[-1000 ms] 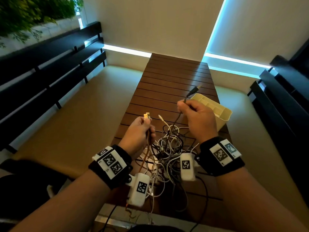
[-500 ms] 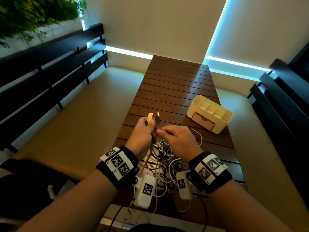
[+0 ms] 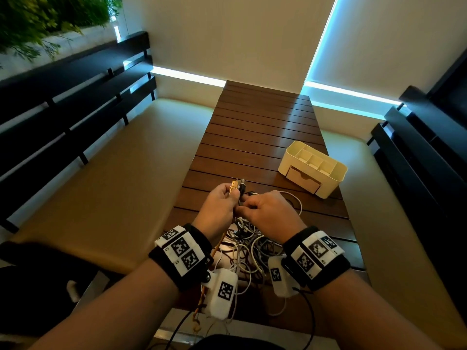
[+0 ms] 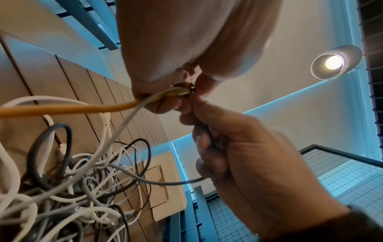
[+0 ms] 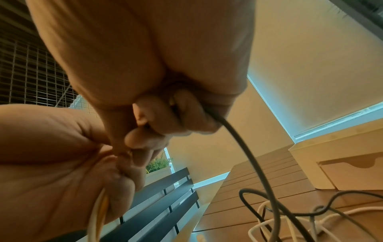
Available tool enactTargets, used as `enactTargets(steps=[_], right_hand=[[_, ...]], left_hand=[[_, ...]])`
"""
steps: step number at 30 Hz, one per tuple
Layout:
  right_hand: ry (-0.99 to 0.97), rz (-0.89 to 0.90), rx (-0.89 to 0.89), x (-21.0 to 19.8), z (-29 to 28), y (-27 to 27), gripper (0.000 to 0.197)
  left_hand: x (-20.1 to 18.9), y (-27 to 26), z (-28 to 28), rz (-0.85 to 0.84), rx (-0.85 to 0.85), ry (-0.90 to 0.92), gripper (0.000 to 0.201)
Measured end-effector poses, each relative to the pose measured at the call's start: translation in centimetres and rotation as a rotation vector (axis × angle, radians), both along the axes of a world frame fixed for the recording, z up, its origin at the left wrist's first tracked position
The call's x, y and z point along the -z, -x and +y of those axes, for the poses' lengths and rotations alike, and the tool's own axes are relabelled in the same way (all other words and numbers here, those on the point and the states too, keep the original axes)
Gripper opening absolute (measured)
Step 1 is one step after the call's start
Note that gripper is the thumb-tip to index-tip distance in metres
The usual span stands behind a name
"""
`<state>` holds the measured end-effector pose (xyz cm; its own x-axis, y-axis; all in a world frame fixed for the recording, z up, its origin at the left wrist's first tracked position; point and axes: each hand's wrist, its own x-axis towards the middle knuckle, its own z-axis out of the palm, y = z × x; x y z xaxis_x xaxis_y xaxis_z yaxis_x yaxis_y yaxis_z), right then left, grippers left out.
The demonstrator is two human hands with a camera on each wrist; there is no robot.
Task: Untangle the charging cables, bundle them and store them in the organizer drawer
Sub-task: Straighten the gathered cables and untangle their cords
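— Where it sits at nine o'clock of the pair, what does the left hand [image 3: 222, 205] hold?

— Fingers curled tight round an orange cable [image 4: 68, 108] and a white cable [image 4: 124, 124], plug ends [image 3: 237, 186] pointing up toward twelve o'clock.

— And the right hand [image 3: 267, 213]?

— Touching the left, at its three o'clock. Fingers closed round a dark cable [image 5: 244, 147] that drops to the cable tangle [image 3: 252, 248] on the slatted table [image 3: 257, 127], at six o'clock of both hands.

— The organizer [image 3: 312, 169]?

— At two o'clock, well apart from the hands. Its drawer [image 3: 303, 179] is closed.
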<state>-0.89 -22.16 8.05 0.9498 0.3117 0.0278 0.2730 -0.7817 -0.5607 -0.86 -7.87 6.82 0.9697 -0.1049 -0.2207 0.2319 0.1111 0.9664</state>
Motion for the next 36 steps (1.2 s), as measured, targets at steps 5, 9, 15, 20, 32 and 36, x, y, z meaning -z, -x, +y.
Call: enactTargets(steps=[5, 9, 15, 20, 32, 36], right_hand=[[-0.129, 0.106, 0.022, 1.0, 0.3, 0.3, 0.035], [-0.256, 0.238, 0.049, 2.8, -1.0, 1.1, 0.026], [-0.401, 0.248, 0.173, 4.0, -2.5, 1.1, 0.020], [-0.429, 0.008, 0.136, 0.7, -1.6, 0.0, 0.016], [-0.421, -0.072, 0.033, -0.4, -2.2, -0.3, 0.020], [-0.491, 0.031, 0.052, 1.1, -3.0, -0.6, 0.013]], left_hand=[[-0.7, -0.7, 0.0, 0.001, -0.083, -0.001, 0.022], [-2.8, -1.3, 1.5, -0.017, -0.187, 0.099, 0.022], [-3.7, -1.0, 2.7, -0.016, -0.183, 0.311, 0.022], [-2.0, -1.0, 2.0, -0.022, -0.019, 0.144, 0.016], [-3.9, -0.7, 2.6, -0.073, 0.427, -0.228, 0.027], [-5.4, -0.8, 3.1, -0.112, 0.372, -0.189, 0.013]])
